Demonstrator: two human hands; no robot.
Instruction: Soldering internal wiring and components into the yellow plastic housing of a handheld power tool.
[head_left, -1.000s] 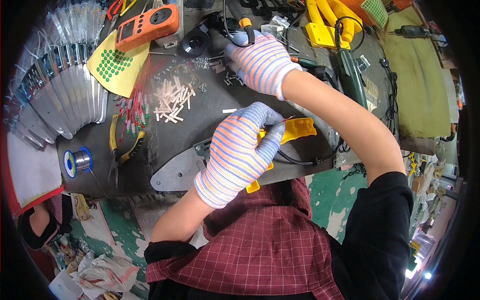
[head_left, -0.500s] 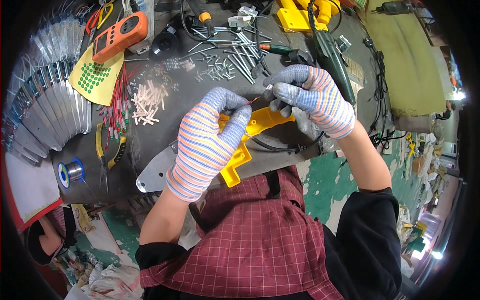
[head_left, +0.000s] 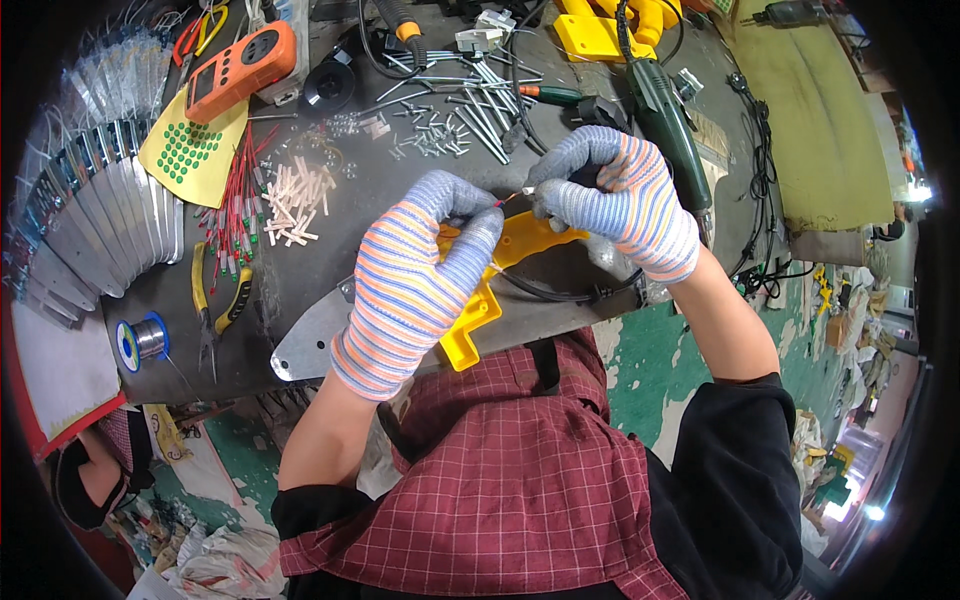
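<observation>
Both hands wear striped knit gloves with grey fingertips. My left hand (head_left: 410, 280) is closed, thumb and forefinger pinching a thin reddish wire (head_left: 508, 199) whose end points right. My right hand (head_left: 625, 200) is closed in a pinch on a small white sleeve (head_left: 528, 190), held close to the wire's tip; whether the two touch is too small to tell. Below the hands lies a yellow plastic handle shell (head_left: 468, 338), partly covered by my left hand. It rests over a flat grey metal blade (head_left: 308, 343). A black cable (head_left: 545, 294) curves across beside the shell.
Left on the bench are yellow-handled pliers (head_left: 207, 325), a solder spool (head_left: 142, 342), red-wired parts (head_left: 235, 215), a pile of white sleeves (head_left: 297, 200) and an orange meter (head_left: 242, 72). Screws (head_left: 440, 135) lie beyond the hands, and a dark green power screwdriver (head_left: 665, 120) at right.
My right hand has shifted slightly left and turned, bringing the white sleeve nearer the wire end. My left hand has hardly moved.
</observation>
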